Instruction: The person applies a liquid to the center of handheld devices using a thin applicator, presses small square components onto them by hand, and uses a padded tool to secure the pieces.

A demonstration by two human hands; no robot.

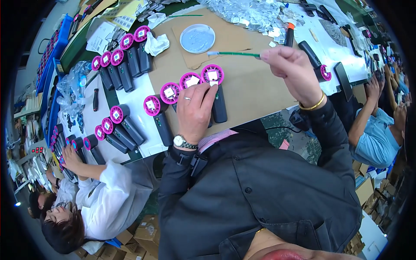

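Head view: the left hand (193,110) is on the near side of the round dish (181,39), bent over the row of handheld fans. Its fingertips meet at the lower rim of the pink-headed fan (219,104) closest to the dish; that fan's head stands beyond them, its dark grey handle running back toward the person. The palm faces away, so whether the hand grips, presses or merely steadies cannot be told. The same hand covers most of the next fan to the left.

To the right of the dish, the right hand (292,71) pinches the end of a slim green stick (238,53) between thumb and fingers, its other fingers curled. The stick extends leftward from the grip, its whitish tip just beside the dish's near rim; contact there, and whether the tip is bristle or coating, cannot be determined.

The dish, shallow and pale-rimmed, contains a bluish-grey substance of unclear kind. Far left of it, a blue tray (65,31) holds small dark and pinkish items, too distorted by the lens to identify.
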